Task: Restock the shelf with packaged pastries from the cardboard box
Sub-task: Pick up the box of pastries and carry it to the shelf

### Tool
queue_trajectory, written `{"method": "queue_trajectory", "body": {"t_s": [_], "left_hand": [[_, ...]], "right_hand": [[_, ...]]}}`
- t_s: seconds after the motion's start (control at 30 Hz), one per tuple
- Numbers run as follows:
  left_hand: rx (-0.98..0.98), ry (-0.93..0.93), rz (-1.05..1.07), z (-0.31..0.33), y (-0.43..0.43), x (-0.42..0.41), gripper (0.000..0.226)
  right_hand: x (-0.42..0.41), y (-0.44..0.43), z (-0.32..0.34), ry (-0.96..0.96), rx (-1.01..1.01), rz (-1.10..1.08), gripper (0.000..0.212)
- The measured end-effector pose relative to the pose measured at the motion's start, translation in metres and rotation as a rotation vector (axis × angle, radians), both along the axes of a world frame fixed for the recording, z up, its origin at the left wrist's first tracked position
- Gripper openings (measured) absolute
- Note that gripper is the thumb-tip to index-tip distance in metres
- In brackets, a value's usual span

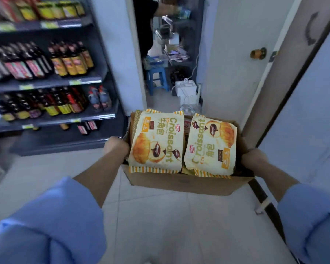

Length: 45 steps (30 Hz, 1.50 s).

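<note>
I carry an open cardboard box (181, 182) in front of me, above the tiled floor. My left hand (116, 147) grips its left side and my right hand (254, 159) grips its right side. Two yellow-and-white croissant packs lie on top: one on the left (156, 141) and one on the right (211, 145), turned the other way round. More packs show underneath them. A dark shelf unit (69, 80) stands at the left, holding bottles and jars.
An open doorway straight ahead shows a blue stool (157, 79), white boxes (186, 88) and a person in a dark top (145, 21). A white door with a brass knob (258, 53) stands at the right. Pale floor tiles lie below.
</note>
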<state>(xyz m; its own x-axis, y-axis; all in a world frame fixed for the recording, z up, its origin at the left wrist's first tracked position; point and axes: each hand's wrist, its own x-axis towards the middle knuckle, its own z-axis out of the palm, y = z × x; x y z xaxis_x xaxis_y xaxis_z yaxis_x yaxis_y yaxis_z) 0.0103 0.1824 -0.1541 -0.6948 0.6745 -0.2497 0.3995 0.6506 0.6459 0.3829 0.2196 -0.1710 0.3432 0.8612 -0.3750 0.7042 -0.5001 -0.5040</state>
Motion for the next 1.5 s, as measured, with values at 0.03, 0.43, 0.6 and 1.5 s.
{"method": "queue_trajectory", "body": {"t_s": [0.03,0.43,0.6,1.5], "left_hand": [[0.003,0.004,0.05,0.004,-0.01,-0.024,0.029],[-0.089,0.061,0.47,0.018,-0.107,-0.287,0.022],[-0.081,0.036,0.631,0.014,-0.133,-0.386,0.031],[-0.12,-0.056,1.153,0.011,-0.135,-0.803,0.033]], "right_hand": [[-0.027,0.011,0.003,-0.023,0.008,0.072,0.018],[-0.368,0.08,-0.006,-0.103,0.054,0.621,0.017],[-0.5,0.097,-0.009,-0.101,0.034,0.758,0.023],[-1.115,0.193,-0.003,-0.083,0.045,1.254,0.011]]}}
